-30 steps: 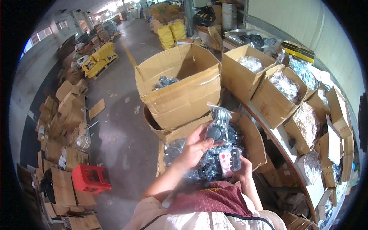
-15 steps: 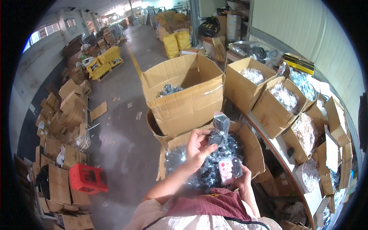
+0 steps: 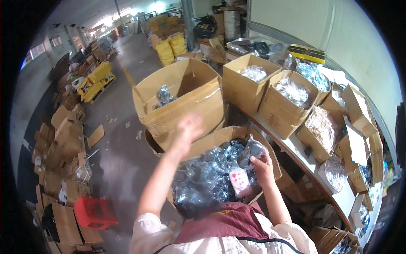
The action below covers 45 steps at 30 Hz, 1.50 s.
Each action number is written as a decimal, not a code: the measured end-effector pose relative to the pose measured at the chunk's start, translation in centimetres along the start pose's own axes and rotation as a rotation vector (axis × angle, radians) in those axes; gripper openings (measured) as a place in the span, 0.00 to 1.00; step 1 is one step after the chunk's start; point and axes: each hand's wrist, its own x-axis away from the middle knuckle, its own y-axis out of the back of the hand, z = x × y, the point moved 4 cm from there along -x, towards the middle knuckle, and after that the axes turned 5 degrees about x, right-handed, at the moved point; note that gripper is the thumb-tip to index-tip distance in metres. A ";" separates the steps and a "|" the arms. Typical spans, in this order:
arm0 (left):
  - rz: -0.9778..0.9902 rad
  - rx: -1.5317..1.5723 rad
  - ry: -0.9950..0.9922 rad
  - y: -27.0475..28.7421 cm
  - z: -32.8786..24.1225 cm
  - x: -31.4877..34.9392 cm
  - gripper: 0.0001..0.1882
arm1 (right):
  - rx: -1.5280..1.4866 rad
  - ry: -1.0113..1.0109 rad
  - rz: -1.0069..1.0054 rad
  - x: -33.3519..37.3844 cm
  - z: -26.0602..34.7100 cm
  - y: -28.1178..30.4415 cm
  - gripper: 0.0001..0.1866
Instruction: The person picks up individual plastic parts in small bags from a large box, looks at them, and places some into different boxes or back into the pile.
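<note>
In front of me stands an open carton (image 3: pixel 270 165) filled with clear plastic bags of dark parts (image 3: pixel 211 169). My right hand (image 3: pixel 264 167) is closed on a clear bag with a dark round part (image 3: pixel 245 160) over the carton's right side. A pink and white packet (image 3: pixel 240 180) lies on the bags below it. My left hand (image 3: pixel 191 128), smeared by motion, is by the near wall of a taller open carton (image 3: pixel 186 110); its fingers cannot be made out. Inside that carton a bagged dark item (image 3: pixel 163 93) shows; whether it rests there or is falling I cannot tell.
Several cartons of bagged parts (image 3: pixel 292 91) line a curved bench (image 3: pixel 311 165) on the right. A red plastic stool (image 3: pixel 96 212) stands on the floor at left, near stacked cardboard boxes (image 3: pixel 65 135). Yellow sacks (image 3: pixel 170 50) are farther back.
My left hand has moved forward and left from the near carton to the taller one, away from the bag it held. The right hand has lifted a bag; the pink packet is left lying.
</note>
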 end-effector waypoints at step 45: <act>0.293 -0.029 0.114 -6.1 6.6 9.0 0.26 | 0.073 -0.049 0.126 0.6 1.4 -3.8 0.27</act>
